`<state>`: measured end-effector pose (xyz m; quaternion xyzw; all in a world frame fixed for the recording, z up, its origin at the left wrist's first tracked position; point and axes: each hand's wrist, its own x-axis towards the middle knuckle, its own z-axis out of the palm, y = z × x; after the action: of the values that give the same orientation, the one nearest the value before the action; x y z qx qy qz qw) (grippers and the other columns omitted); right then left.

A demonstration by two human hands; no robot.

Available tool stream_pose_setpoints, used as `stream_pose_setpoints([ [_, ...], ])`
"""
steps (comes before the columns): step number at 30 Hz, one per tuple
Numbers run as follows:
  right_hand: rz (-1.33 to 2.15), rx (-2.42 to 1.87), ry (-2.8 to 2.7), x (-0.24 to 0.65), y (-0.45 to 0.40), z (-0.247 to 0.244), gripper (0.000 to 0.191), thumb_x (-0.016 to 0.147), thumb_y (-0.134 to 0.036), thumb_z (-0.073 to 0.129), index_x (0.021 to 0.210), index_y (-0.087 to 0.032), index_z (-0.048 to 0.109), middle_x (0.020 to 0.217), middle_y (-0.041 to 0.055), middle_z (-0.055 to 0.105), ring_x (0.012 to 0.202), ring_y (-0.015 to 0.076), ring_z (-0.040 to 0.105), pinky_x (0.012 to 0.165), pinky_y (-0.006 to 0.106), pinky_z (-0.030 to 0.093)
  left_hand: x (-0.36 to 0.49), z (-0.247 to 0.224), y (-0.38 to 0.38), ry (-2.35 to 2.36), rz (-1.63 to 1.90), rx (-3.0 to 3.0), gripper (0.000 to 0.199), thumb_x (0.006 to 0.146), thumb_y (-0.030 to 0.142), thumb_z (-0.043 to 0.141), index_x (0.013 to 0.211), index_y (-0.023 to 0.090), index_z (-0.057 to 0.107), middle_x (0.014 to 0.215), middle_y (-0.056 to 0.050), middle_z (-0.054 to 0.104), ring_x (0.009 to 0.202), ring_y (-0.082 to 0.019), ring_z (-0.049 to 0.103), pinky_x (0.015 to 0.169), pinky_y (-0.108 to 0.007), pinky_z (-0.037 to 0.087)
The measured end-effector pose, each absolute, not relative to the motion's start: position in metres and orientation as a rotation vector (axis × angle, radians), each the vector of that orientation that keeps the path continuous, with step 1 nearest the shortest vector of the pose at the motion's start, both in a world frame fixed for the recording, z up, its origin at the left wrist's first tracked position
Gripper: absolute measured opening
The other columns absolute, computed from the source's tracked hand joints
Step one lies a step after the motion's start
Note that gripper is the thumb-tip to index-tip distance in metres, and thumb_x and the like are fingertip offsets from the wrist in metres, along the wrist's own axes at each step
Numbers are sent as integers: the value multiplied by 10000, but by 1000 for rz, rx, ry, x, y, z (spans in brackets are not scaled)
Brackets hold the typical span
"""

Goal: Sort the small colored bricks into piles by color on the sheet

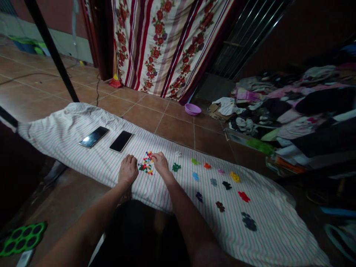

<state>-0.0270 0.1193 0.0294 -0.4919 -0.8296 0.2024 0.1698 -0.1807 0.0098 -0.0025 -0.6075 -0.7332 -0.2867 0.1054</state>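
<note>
A mixed pile of tiny coloured pieces (146, 165), too small to name exactly, lies on a striped cloth (172, 196). At the pile's right edge is my right hand (160, 163), its thumb and fingers pinched together; what they hold, if anything, is too small to make out. My left hand (128, 169) rests on the cloth just left of the pile, fingers curled in and their tips hidden. Right of my right hand, pieces sit in small single-colour heaps, among them a dark green heap (176, 167), a white heap (178, 154) and a light blue heap (195, 176).
Two phones (121, 141) lie left of my hands. More heaps spread rightward, including a yellow heap (235, 176), a red heap (244, 196) and a large dark grey heap (249, 221). Beyond the cloth are a purple basin (193, 109), piled clothes (278, 100) and a flowered curtain (167, 44).
</note>
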Motion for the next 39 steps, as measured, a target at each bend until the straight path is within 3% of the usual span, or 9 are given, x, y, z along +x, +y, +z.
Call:
stream_pose_setpoints([
  [9,538,-1530,-2392,-39,131,35,187,904,-250,548,977,-242,720,975,37,605,919,149,558,781,229,403,-181,-6,10,-2144,-838,-1790,205,870,139,397,985,171,563,1114,-147,592,1155,-299,504,999,-468,415],
  [15,526,-1574,-2451,-38,137,38,277,909,-159,478,1014,-252,717,990,51,613,923,158,570,789,243,403,-181,-6,10,-2159,-825,-1792,223,852,134,417,1007,189,567,1136,-146,591,1167,-306,504,992,-495,411],
  [26,512,-1613,-2489,-46,143,41,158,876,-230,587,1003,-244,679,1001,43,626,913,159,580,771,254,404,-180,-3,10,-2150,-852,-1796,202,862,140,402,975,189,562,1106,-140,589,1154,-295,502,990,-471,413],
  [33,500,-1555,-2474,-43,137,41,157,895,-230,531,977,-226,666,997,44,617,887,147,573,756,243,396,-180,-3,11,-2161,-835,-1799,187,858,147,414,960,193,563,1099,-138,593,1142,-299,507,972,-468,421],
  [39,520,-1549,-2505,-45,137,39,211,882,-191,544,1034,-256,675,1049,48,606,969,162,572,795,248,403,-180,-1,10,-2166,-843,-1821,179,842,128,428,930,200,566,1049,-131,603,1105,-288,529,979,-474,411],
])
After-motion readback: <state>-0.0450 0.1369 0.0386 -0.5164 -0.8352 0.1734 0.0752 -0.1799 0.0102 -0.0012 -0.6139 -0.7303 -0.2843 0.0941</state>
